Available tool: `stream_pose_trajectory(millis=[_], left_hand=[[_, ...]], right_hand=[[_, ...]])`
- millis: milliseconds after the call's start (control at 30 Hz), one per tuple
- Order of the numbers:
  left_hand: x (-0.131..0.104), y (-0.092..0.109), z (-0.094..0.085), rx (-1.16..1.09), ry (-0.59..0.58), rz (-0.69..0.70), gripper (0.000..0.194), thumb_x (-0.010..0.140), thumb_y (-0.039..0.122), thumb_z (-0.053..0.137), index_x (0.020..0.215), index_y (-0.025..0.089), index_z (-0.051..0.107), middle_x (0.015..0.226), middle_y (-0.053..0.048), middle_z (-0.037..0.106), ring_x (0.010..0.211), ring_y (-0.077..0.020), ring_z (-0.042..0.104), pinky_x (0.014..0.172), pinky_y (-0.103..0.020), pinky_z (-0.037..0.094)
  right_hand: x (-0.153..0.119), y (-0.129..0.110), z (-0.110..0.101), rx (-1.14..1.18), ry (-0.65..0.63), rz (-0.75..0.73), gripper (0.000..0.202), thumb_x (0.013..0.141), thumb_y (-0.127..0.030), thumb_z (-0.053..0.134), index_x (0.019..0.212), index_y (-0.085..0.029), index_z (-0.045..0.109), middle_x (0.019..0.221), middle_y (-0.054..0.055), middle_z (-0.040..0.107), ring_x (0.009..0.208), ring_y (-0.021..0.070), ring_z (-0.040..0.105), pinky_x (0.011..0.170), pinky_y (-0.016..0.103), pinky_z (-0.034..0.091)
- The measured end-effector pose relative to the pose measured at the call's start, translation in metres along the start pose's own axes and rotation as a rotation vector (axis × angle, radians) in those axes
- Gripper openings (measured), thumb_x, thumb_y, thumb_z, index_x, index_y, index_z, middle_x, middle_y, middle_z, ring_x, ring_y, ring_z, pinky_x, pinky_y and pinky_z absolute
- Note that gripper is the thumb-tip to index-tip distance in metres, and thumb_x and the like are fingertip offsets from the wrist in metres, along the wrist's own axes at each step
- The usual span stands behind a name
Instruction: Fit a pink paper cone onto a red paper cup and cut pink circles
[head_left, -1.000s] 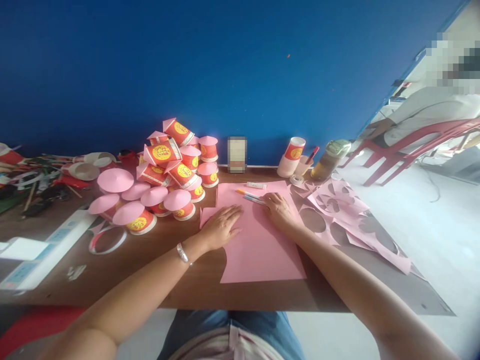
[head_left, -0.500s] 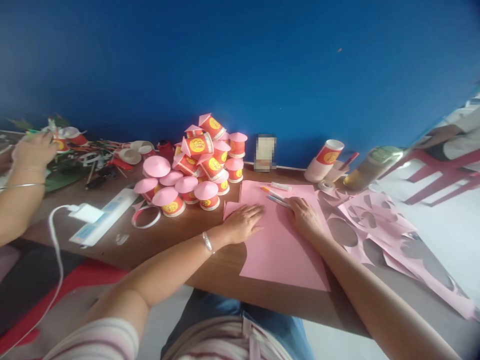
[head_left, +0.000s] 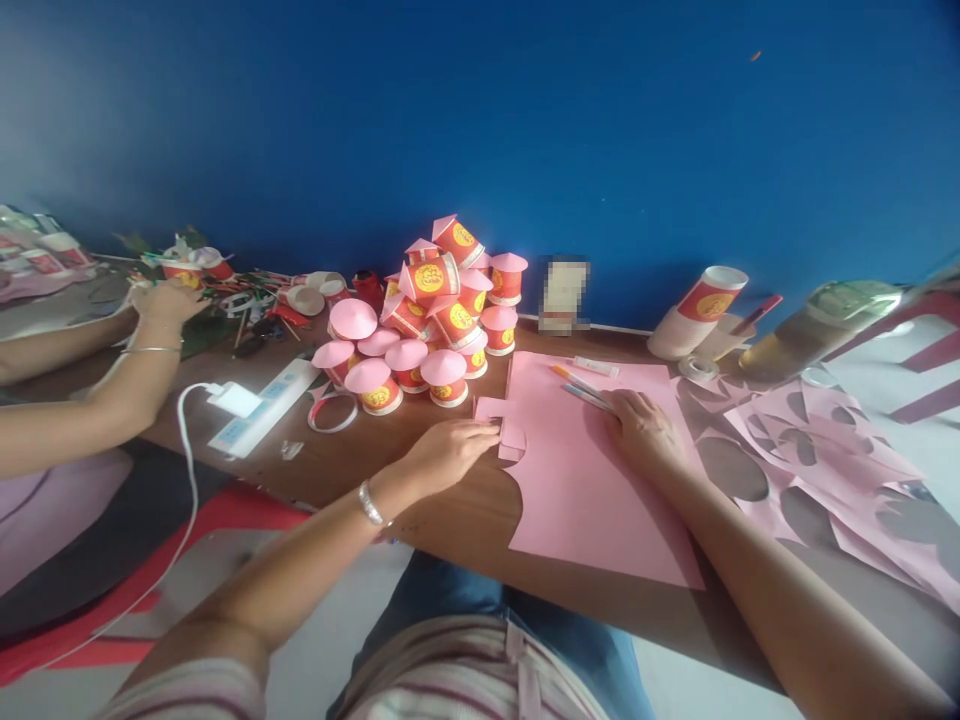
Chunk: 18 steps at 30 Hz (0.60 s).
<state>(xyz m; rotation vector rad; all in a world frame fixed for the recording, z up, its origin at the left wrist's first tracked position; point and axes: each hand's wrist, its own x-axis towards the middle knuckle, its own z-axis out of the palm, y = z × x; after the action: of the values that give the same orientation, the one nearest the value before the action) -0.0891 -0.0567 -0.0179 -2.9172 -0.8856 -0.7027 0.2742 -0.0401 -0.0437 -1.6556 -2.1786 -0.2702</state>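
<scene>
My left hand [head_left: 450,455], with a silver bangle at the wrist, is at the left edge of a large pink paper sheet [head_left: 600,490]. Its fingers are together, pinching a small pink paper piece [head_left: 514,440] with a curved edge. My right hand [head_left: 646,432] lies on the sheet's right part, fingers stretched out. By its fingertips rest an orange-tipped marker [head_left: 568,374] and a blue-and-white one [head_left: 583,395]. A white tube [head_left: 596,366] lies near the sheet's top edge. Left of the sheet, several red paper cups with pink cone tops [head_left: 442,370] are piled up.
Right of the sheet lie pink paper scraps with round holes [head_left: 817,450], a tape roll [head_left: 697,368], stacked cups [head_left: 697,310] and a bottle [head_left: 817,325]. A power strip [head_left: 262,410] with a white cable is on the left. Another person's hand [head_left: 169,300] works at cups there.
My left hand has moved left off the sheet to its edge, uncovering the small paper piece. My right hand stays on the sheet. The view has turned left.
</scene>
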Motion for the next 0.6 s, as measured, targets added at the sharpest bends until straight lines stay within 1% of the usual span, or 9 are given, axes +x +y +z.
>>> stream_pose_trajectory(millis=[67,133,200,267,300,333,400,467,600], left_hand=[[-0.027,-0.002,-0.018,0.046,0.132,-0.110,0.021,0.102,0.013,0.055,0.110,0.019,0.073,0.108,-0.003,0.082,0.099,-0.0159,0.078,0.091,-0.029,0.062],[-0.057,-0.007,-0.039,0.130,0.238,-0.207,0.014,0.099,0.014,0.061,0.104,0.020,0.073,0.103,-0.001,0.082,0.093,-0.0154,0.078,0.090,-0.029,0.061],[-0.088,-0.017,-0.058,0.250,0.265,-0.322,0.010,0.099,0.017,0.063,0.101,0.020,0.072,0.101,-0.002,0.082,0.093,-0.0173,0.077,0.091,-0.031,0.059],[-0.114,-0.031,-0.072,0.414,0.271,-0.479,0.013,0.098,0.029,0.066,0.090,0.020,0.070,0.093,-0.005,0.081,0.089,-0.0233,0.076,0.087,-0.037,0.059],[-0.124,-0.039,-0.076,0.483,0.246,-0.560,0.019,0.098,0.037,0.067,0.092,0.018,0.069,0.100,-0.009,0.080,0.094,-0.0278,0.075,0.086,-0.040,0.058],[-0.132,-0.046,-0.078,0.532,0.216,-0.634,0.028,0.097,0.043,0.066,0.102,0.015,0.069,0.112,-0.014,0.078,0.103,-0.0328,0.074,0.088,-0.043,0.057],[-0.142,-0.056,-0.078,0.569,0.091,-0.692,0.047,0.098,0.047,0.060,0.125,0.008,0.064,0.129,-0.023,0.071,0.117,-0.0402,0.068,0.094,-0.049,0.055],[-0.147,-0.060,-0.074,0.573,-0.019,-0.719,0.044,0.101,0.042,0.051,0.126,0.009,0.065,0.123,-0.022,0.073,0.109,-0.0401,0.070,0.092,-0.050,0.054],[-0.148,-0.053,-0.071,0.595,-0.048,-0.717,0.032,0.101,0.032,0.046,0.105,0.016,0.073,0.101,-0.015,0.077,0.092,-0.0359,0.071,0.087,-0.049,0.053]], right_hand=[[0.000,-0.001,-0.002,0.000,0.001,0.004,0.031,0.100,-0.022,0.048,0.123,-0.017,0.067,0.118,0.014,0.072,0.108,0.0303,0.065,0.093,0.042,0.052],[0.000,-0.002,-0.004,0.002,-0.003,-0.002,0.031,0.100,-0.022,0.048,0.123,-0.017,0.067,0.118,0.014,0.072,0.108,0.0305,0.065,0.093,0.042,0.053],[0.001,-0.003,-0.005,-0.001,-0.015,-0.010,0.032,0.100,-0.022,0.047,0.124,-0.016,0.066,0.119,0.015,0.072,0.109,0.0310,0.064,0.095,0.043,0.052],[0.001,-0.004,-0.006,-0.007,-0.029,-0.006,0.032,0.100,-0.023,0.048,0.125,-0.015,0.066,0.120,0.015,0.071,0.110,0.0311,0.063,0.096,0.043,0.051],[0.002,-0.005,-0.007,-0.010,-0.033,0.001,0.032,0.100,-0.023,0.048,0.125,-0.015,0.066,0.120,0.015,0.071,0.110,0.0310,0.063,0.096,0.043,0.051],[0.002,-0.006,-0.007,-0.014,-0.036,0.012,0.032,0.100,-0.023,0.048,0.125,-0.015,0.066,0.120,0.015,0.071,0.110,0.0307,0.063,0.096,0.042,0.051],[0.002,-0.007,-0.009,-0.025,-0.045,0.035,0.031,0.101,-0.023,0.047,0.124,-0.015,0.066,0.120,0.015,0.071,0.110,0.0301,0.062,0.095,0.041,0.050],[0.003,-0.009,-0.011,-0.031,-0.061,0.040,0.031,0.100,-0.022,0.047,0.124,-0.015,0.066,0.118,0.015,0.071,0.109,0.0293,0.062,0.093,0.039,0.049],[0.003,-0.010,-0.014,-0.024,-0.066,0.029,0.032,0.101,-0.022,0.045,0.124,-0.015,0.066,0.119,0.016,0.070,0.108,0.0292,0.061,0.092,0.039,0.048]])
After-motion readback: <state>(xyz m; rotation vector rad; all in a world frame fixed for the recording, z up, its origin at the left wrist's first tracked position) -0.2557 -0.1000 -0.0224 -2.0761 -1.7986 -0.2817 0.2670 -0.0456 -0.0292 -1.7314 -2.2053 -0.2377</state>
